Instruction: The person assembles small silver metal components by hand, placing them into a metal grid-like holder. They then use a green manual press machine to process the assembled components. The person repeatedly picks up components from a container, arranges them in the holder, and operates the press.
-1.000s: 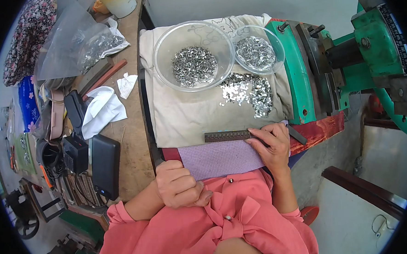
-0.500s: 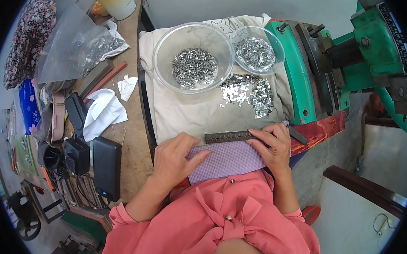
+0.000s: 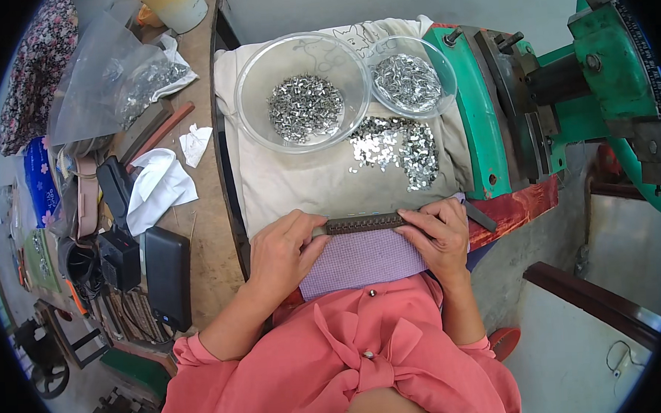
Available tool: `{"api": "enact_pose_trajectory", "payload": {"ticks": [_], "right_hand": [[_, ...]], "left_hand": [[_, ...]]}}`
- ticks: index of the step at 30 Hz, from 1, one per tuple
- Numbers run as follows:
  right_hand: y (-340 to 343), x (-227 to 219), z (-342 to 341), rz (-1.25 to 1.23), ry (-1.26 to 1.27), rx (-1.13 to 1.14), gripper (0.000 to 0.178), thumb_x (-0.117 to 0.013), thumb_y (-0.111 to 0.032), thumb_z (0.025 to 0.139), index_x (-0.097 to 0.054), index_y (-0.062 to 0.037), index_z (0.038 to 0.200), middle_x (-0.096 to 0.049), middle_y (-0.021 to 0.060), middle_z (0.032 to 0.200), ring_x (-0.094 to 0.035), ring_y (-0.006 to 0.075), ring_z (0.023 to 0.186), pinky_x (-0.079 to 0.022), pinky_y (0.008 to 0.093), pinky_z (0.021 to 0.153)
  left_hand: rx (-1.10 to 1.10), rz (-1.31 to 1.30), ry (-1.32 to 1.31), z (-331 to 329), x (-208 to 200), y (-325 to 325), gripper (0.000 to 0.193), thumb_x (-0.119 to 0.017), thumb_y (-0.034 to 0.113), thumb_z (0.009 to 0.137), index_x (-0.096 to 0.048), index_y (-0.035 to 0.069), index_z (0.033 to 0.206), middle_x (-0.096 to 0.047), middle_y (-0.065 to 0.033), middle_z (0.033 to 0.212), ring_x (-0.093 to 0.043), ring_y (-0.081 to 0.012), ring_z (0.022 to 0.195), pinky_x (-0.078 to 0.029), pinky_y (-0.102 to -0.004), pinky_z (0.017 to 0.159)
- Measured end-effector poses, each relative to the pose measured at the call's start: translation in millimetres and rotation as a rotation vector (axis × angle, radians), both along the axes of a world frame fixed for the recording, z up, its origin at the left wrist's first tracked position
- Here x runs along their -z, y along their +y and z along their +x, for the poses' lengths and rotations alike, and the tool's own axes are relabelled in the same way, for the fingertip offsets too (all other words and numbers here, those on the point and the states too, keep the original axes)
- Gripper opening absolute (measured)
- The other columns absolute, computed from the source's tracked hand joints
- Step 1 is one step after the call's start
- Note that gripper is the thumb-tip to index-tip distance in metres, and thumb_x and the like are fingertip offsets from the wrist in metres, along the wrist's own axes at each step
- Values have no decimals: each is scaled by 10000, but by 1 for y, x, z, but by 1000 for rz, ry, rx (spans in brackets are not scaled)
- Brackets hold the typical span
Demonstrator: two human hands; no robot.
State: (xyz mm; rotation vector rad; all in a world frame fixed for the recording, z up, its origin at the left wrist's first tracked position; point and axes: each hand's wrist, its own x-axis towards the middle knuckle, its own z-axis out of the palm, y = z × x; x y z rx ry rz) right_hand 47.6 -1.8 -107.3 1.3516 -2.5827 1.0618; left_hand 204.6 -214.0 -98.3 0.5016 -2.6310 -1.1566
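A dark, narrow toothed metal bar (image 3: 363,224) lies crosswise in front of me, at the upper edge of a purple checked cloth (image 3: 363,258). My left hand (image 3: 282,248) pinches its left end between thumb and fingers. At the other end, my right hand (image 3: 438,237) holds it with the thumb below and the fingers above. Beyond the bar, loose shiny metal pieces (image 3: 420,161) are heaped on a beige cloth (image 3: 284,186). Small metal parts partly fill a large clear tub (image 3: 245,110) and a smaller clear bowl (image 3: 453,88) behind the heap.
A green machine (image 3: 486,153) with a heavy arm stands at the right, beside a flat dark metal strip (image 3: 481,216). On the wooden table (image 3: 216,235) at the left are a black power bank (image 3: 168,277), a crumpled white cloth (image 3: 161,189) and a plastic bag (image 3: 89,99).
My left thumb and fingers have closed on the bar's left end, where the hand was open beside it. My right hand keeps its hold. The whole view has shifted slightly.
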Motion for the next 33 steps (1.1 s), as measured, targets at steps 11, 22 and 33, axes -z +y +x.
{"api": "enact_pose_trajectory", "payload": {"ticks": [11,22,33], "right_hand": [[5,-5,0,64,-54,-30,286,-847,-206,675,-784,-136,945,-597,-14,775,-541,197,772,-369,343,717],[-12,-22,-25,76,-207,-41,176,-818,-139,722,-785,-101,891,-634,15,787,-590,209,782,-414,339,736],[-32,-29,-29,199,-58,-164,107,-803,-133,726,-751,-122,819,-613,-8,811,-580,207,819,-407,360,741]], "left_hand": [[101,-27,-14,2,-2,-3,263,-812,125,695,-676,67,912,-521,-40,659,-544,-232,570,-428,-358,547],[121,-38,-25,0,-3,-3,237,-810,123,693,-662,53,864,-532,-48,670,-551,-242,577,-425,-365,555],[127,-59,-34,-1,-5,-3,233,-807,121,693,-649,52,850,-524,-54,682,-545,-242,588,-422,-372,578]]}}
